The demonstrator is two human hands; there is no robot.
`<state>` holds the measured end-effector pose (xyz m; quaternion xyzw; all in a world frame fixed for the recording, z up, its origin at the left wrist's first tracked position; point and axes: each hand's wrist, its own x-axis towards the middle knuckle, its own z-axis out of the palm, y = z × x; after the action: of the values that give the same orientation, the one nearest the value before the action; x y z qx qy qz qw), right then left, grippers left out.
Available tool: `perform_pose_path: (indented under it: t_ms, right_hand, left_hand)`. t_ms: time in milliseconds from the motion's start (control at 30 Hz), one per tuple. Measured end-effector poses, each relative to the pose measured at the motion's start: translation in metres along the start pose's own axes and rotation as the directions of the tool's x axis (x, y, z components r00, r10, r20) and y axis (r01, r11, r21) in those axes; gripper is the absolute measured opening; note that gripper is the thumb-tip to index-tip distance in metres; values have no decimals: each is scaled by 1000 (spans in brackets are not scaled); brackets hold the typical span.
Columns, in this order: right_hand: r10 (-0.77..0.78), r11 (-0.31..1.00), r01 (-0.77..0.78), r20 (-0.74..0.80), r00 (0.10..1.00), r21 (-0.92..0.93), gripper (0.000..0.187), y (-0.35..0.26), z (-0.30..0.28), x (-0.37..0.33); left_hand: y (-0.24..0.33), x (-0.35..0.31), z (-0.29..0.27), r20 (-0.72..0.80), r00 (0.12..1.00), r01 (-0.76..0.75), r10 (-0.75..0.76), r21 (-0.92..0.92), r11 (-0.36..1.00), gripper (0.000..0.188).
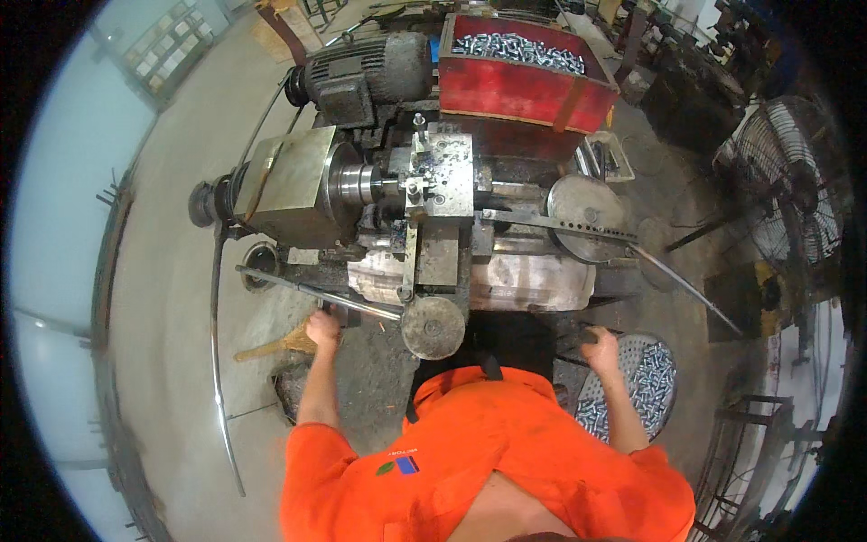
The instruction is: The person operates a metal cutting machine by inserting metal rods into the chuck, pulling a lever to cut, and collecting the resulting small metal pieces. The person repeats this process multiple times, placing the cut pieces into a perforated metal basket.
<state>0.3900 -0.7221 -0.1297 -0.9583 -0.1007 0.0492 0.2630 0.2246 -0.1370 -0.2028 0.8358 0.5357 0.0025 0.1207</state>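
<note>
My left hand (pixel 322 331) is closed low in front of the machine, beside a dark part at its edge. What it grips, if anything, I cannot make out. Over on the right, my right hand (pixel 600 351) is also closed, near a dark thin bar and next to a basin (pixel 591 390) of small shiny metal pieces. Ahead stands a small lathe with a boxy headstock (pixel 284 185), a round spindle (pixel 358 183) and a tool block (pixel 450 176). One lever rod (pixel 316 294) joins a round disc (pixel 433 328); a second rod (pixel 686 287) extends from a perforated bar (pixel 560 223).
Behind the lathe sit a greasy motor (pixel 384 70) and a red bin (pixel 524 88) heaped with metal pieces. A large round plate (pixel 591 194) lies at the lathe's right end. A fan (pixel 786 172) stands far right. A straw broom (pixel 275 347) lies on the floor near my left hand.
</note>
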Motion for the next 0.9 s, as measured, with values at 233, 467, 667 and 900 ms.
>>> perform_pose_path:
  t_ms: [233, 467, 667, 900]
  right_hand:
    - [-106, 992, 105, 7, 994, 76, 39, -47, -24, 26]
    - [-529, 847, 532, -113, 841, -5, 35, -173, -88, 111]
    - [-834, 545, 833, -36, 550, 97, 37, -352, -51, 160]
    - [-798, 555, 824, 208, 566, -115, 26, -447, 30, 195]
  left_hand:
    - [-46, 20, 10, 190, 932, -339, 308, 157, 928, 49]
    - [-46, 20, -30, 313, 906, -359, 283, 220, 907, 49]
    - [-89, 26, -118, 56, 973, -226, 225, 12, 974, 43]
    - [-147, -27, -271, -508, 853, -142, 118, -9, 990, 30]
